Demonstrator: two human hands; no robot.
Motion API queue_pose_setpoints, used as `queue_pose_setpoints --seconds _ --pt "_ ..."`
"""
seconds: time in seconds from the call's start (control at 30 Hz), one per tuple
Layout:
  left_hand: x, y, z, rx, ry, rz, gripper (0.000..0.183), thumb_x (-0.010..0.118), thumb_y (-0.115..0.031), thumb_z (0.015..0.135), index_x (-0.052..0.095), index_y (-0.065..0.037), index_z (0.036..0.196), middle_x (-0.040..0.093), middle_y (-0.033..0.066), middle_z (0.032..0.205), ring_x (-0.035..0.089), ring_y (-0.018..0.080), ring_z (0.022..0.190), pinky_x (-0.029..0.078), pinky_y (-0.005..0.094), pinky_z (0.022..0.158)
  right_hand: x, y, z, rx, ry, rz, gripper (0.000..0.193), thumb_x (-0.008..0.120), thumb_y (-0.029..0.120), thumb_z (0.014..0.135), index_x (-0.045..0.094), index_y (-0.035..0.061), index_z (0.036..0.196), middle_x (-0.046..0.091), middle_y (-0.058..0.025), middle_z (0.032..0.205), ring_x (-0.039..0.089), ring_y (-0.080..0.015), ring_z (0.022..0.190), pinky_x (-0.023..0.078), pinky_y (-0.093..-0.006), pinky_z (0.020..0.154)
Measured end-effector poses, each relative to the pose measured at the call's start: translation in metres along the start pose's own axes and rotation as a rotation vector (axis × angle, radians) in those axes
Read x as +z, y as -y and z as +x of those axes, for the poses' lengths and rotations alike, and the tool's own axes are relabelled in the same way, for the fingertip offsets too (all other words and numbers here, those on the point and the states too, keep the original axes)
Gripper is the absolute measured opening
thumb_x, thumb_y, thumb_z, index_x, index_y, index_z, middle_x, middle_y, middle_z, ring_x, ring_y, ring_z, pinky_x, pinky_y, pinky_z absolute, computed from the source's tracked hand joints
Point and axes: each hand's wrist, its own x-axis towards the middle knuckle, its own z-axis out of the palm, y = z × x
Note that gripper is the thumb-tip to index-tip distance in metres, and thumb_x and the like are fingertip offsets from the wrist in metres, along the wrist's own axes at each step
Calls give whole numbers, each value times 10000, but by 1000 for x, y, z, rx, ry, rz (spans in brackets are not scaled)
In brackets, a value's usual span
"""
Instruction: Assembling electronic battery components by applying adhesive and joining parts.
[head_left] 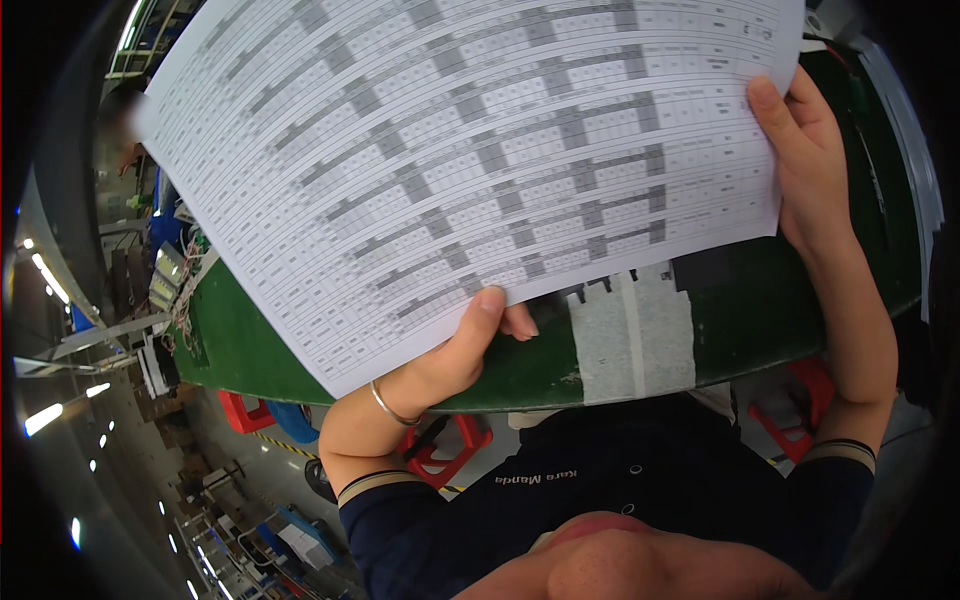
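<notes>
Right now the step looks like reading: a printed table sheet [470, 160] is held up over the green bench [760, 310], left hand [455, 355] pinching its bottom edge, right hand [810, 170] clasping the right edge. Next move prob. needs both grips kept firm w/ the sheet steady; print's too blurred to tell which row.

Printed sheet [470, 170] above the table [780, 310], gripped at bottom edge by left hand [455, 355], at right edge by right hand [805, 165]. Stools [445, 450] beneath the table's near edge.
</notes>
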Motion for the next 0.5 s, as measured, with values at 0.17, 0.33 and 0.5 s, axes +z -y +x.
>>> queue_pose_setpoints --seconds 0.17,0.33,0.5 --pt "-2 3 0 11 9 52 381 383 -292 879 589 -27 697 573 50 662 531 136 660 435 243 634 2 -2 -1 -37 36 23 318 497 227 868 483 -2 1088 574 -75 982 543 -103 867 428 -220 761" --pt "-1 6 1 40 11 62 402 380 -322 879 584 -33 688 569 45 656 523 130 650 426 238 619 2 -2 -1 -39 62 34 322 502 233 865 487 2 1088 574 -70 982 542 -100 869 429 -223 760" --pt "-1 4 0 28 7 40 415 379 -339 881 575 -32 683 567 48 655 520 129 647 422 236 622 4 -1 -1 -50 63 38 328 500 233 866 485 -1 1096 575 -69 977 543 -101 863 429 -222 759"
